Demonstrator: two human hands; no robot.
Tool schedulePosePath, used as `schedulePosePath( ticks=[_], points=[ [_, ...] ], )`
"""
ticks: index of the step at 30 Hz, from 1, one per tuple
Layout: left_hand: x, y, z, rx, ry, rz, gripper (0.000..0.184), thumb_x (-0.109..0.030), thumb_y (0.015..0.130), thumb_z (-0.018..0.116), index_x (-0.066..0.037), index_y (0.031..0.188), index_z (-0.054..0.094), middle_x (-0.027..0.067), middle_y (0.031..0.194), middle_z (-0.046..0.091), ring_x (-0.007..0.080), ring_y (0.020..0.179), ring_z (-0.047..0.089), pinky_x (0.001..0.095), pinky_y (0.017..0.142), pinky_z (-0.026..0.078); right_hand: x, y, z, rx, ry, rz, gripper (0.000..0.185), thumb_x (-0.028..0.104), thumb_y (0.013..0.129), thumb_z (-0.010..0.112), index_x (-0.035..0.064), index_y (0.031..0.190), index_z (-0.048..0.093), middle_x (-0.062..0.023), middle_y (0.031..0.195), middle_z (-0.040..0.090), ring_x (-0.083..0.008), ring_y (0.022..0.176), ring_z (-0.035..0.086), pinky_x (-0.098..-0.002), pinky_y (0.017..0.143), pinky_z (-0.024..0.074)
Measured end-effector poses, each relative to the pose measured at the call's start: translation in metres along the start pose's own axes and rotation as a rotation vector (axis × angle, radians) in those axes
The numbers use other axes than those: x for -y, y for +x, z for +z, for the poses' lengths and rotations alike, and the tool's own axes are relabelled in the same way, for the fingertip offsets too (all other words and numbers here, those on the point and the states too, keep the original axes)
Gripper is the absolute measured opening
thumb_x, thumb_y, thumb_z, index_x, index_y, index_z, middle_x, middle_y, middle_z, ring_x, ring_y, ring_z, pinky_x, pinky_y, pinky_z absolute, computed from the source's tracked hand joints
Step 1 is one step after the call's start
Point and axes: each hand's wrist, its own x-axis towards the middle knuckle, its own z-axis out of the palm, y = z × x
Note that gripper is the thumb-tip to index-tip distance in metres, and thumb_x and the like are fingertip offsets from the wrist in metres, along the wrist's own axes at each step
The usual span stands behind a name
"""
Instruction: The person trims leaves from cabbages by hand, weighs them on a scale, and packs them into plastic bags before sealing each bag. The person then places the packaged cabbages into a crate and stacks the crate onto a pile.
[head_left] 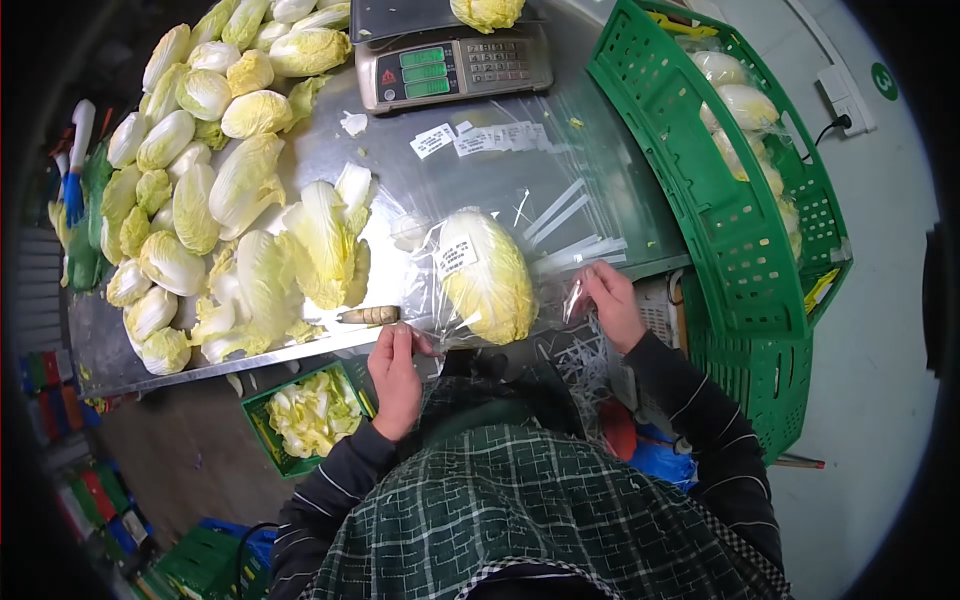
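A napa cabbage (487, 280) lies at the front edge of the metal table, covered in clear plastic film (425, 290) with a white printed label (458, 253) on it. My left hand (396, 375) pinches the film at its near left side. On the opposite side, my right hand (612, 303) grips another part of the film between thumb and fingers. Just beyond my left hand rests a wooden knife handle (370, 316); its blade is hard to make out. Loose cabbage leaves (325, 245) lie left of the wrapped cabbage.
Several bare cabbages (195, 205) crowd the table's left. A digital scale (455, 72) bearing a cabbage (487, 12) stands at the back, near printed labels (480, 138). Clear strips (575, 230) lie on the right. A green crate (690, 170) holds wrapped cabbages; a trimmings crate (262, 425) sits below.
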Motion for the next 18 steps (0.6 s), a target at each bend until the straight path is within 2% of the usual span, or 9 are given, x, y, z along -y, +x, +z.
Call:
schedulePosePath(
  ticks=[4, 8, 10, 11, 12, 14, 15, 16, 18],
  points=[
    [0.002, -0.009, -0.001, 0.018, 0.094, 0.158, 0.024, -0.016, 0.095, 0.05, -0.003, 0.075, 0.05, 0.0027, 0.069, 0.056, 0.0056, 0.063, 0.049, 0.0208, 0.061, 0.041, 0.012, 0.014, 0.015, -0.093, -0.188, -0.13, 0.019, 0.016, 0.096, 0.046, 0.0007, 0.087, 0.053, -0.0012, 0.061, 0.051, -0.0068, 0.053, 0.048, -0.0236, 0.051, 0.041],
    [0.002, -0.003, -0.007, -0.094, 0.165, 0.097, 0.032, -0.02, 0.095, 0.051, -0.004, 0.068, 0.05, 0.0001, 0.058, 0.053, 0.0061, 0.052, 0.048, 0.0213, 0.052, 0.041, -0.007, 0.039, 0.018, -0.217, -0.473, -0.276, 0.022, 0.016, 0.091, 0.051, 0.0006, 0.075, 0.052, -0.0054, 0.056, 0.051, -0.0127, 0.048, 0.048, -0.0299, 0.048, 0.0402],
    [0.009, 0.003, -0.009, -0.137, 0.072, -0.17, 0.033, -0.022, 0.094, 0.053, -0.004, 0.068, 0.05, 0.0006, 0.059, 0.054, 0.0052, 0.053, 0.049, 0.0239, 0.048, 0.041, -0.021, 0.041, 0.025, -0.164, -0.694, -0.257, 0.022, 0.017, 0.088, 0.053, 0.0017, 0.072, 0.053, -0.0054, 0.06, 0.053, -0.0168, 0.051, 0.052, -0.0332, 0.048, 0.0415],
    [0.016, 0.012, -0.014, -0.07, 0.258, -0.18, 0.026, -0.019, 0.089, 0.058, -0.003, 0.07, 0.052, 0.0044, 0.058, 0.054, 0.012, 0.046, 0.05, 0.0301, 0.043, 0.04, -0.023, 0.041, 0.03, -0.11, -0.916, -0.241, 0.023, 0.018, 0.085, 0.055, 0.0029, 0.068, 0.053, -0.0054, 0.063, 0.056, -0.0209, 0.055, 0.056, -0.0365, 0.048, 0.0428],
    [0.023, 0.016, -0.019, -0.065, 0.261, -0.179, 0.026, -0.019, 0.089, 0.058, -0.003, 0.07, 0.052, 0.0044, 0.058, 0.054, 0.012, 0.046, 0.05, 0.0301, 0.043, 0.04, -0.022, 0.04, 0.034, -0.116, -0.914, -0.239, 0.023, 0.018, 0.085, 0.055, 0.0029, 0.068, 0.053, -0.0054, 0.063, 0.056, -0.0209, 0.055, 0.056, -0.0365, 0.048, 0.0428],
    [0.021, 0.03, -0.02, 0.127, 1.148, 0.485, 0.016, -0.016, 0.08, 0.064, -0.002, 0.085, 0.057, 0.0093, 0.07, 0.06, 0.0229, 0.049, 0.054, 0.0348, 0.044, 0.041, -0.011, 0.041, 0.041, -0.023, -1.279, -0.464, 0.016, 0.023, 0.077, 0.059, 0.0071, 0.081, 0.06, -0.0064, 0.089, 0.062, -0.0268, 0.071, 0.061, -0.0398, 0.052, 0.0464],
    [0.019, 0.038, -0.016, 0.14, 1.205, 0.664, 0.035, -0.014, 0.07, 0.067, -0.004, 0.102, 0.056, 0.0122, 0.092, 0.061, 0.0318, 0.066, 0.057, 0.0408, 0.055, 0.044, -0.028, 0.045, 0.045, -0.069, -1.257, -0.538, 0.025, 0.024, 0.074, 0.062, 0.0091, 0.094, 0.06, -0.0079, 0.103, 0.059, -0.028, 0.078, 0.06, -0.0412, 0.059, 0.0475],
    [0.001, 0.05, -0.007, 0.2, 1.318, 0.85, 0.051, -0.013, 0.064, 0.07, -0.005, 0.112, 0.052, 0.0144, 0.117, 0.054, 0.0319, 0.092, 0.057, 0.0417, 0.072, 0.045, -0.041, 0.051, 0.047, -0.147, -1.249, -0.61, 0.039, 0.026, 0.071, 0.064, 0.0111, 0.107, 0.06, -0.0094, 0.116, 0.055, -0.0291, 0.085, 0.06, -0.0426, 0.065, 0.0486],
    [-0.026, 0.073, 0.012, 0.301, 1.325, 1.014, 0.066, -0.009, 0.056, 0.072, -0.006, 0.118, 0.051, 0.0179, 0.126, 0.05, 0.0343, 0.114, 0.05, 0.0398, 0.087, 0.043, -0.003, 0.048, 0.056, -0.096, -1.143, -0.683, 0.063, 0.023, 0.071, 0.064, 0.0167, 0.131, 0.046, -0.013, 0.131, 0.044, -0.0338, 0.107, 0.052, -0.0458, 0.087, 0.0428]
  ],
)
